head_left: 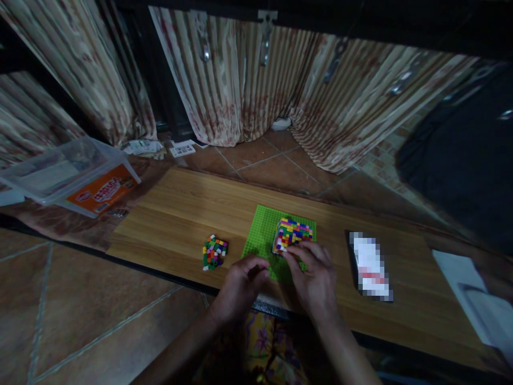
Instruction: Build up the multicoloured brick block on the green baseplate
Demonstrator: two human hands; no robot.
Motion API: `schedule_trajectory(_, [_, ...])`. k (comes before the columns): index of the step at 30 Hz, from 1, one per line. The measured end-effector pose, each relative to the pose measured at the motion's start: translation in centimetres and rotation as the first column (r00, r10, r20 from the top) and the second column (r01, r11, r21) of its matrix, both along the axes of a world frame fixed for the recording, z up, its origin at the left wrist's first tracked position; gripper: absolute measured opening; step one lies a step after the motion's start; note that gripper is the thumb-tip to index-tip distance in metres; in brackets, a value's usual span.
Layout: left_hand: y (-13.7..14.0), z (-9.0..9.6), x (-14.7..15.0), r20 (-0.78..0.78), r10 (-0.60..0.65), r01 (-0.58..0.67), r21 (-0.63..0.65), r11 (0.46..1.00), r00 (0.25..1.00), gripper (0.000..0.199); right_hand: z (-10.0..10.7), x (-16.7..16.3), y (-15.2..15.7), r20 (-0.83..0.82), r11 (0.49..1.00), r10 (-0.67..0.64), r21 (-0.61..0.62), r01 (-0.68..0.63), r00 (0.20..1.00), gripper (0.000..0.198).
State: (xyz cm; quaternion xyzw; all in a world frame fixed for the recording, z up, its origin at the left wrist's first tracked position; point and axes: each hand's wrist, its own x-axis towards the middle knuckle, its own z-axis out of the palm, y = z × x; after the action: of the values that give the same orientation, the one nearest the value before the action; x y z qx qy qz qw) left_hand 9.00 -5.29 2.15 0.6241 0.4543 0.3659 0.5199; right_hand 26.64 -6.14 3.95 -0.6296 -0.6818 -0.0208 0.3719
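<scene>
A green studded baseplate (258, 227) lies on the wooden board, and on it stands a block of many-coloured toy bricks (294, 231). At the block's near left corner are the thumb and fingertips of my right hand (315, 272), closed against the bricks. Over the plate's near left edge, my left hand (246, 275) is closed in a pinch; whatever is between its fingertips is too small to make out. To the left of the plate lies a loose pile of small coloured bricks (214, 251).
The wooden board (172, 214) spans the low table. A clear plastic box (84, 176) with an orange label stands at far left. On the right are a blurred-out phone-like item (369, 266) and white sheets (460, 283). Striped curtains (248, 80) hang behind.
</scene>
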Motion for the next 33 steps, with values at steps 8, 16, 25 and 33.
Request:
schedule_trajectory(8, [-0.7,-1.3,-0.2,0.009,0.003,-0.004,0.072,0.997,1.0,0.014,-0.7,0.2,-0.2,-0.073,1.0,0.006,0.029,-0.004,0.997,0.012])
schedule_trajectory(16, [-1.0,-1.4,-0.2,-0.014,-0.027,0.028,0.134,0.991,1.0,0.012,-1.5,0.3,-0.5,-0.075,0.997,0.029,0.071,-0.023,0.997,0.015])
schedule_trajectory(25, [-1.0,-1.7,0.0,0.056,0.014,-0.018,0.061,0.998,0.998,0.012,-1.6,0.6,-0.5,-0.004,0.995,0.065,0.08,-0.065,0.998,0.016])
schedule_trajectory(33, [-1.1,-2.3,0.0,0.161,0.021,-0.024,0.015,1.0,0.987,0.026,-1.6,-0.5,-1.6,-0.09,0.998,0.009,0.056,-0.004,0.996,0.022])
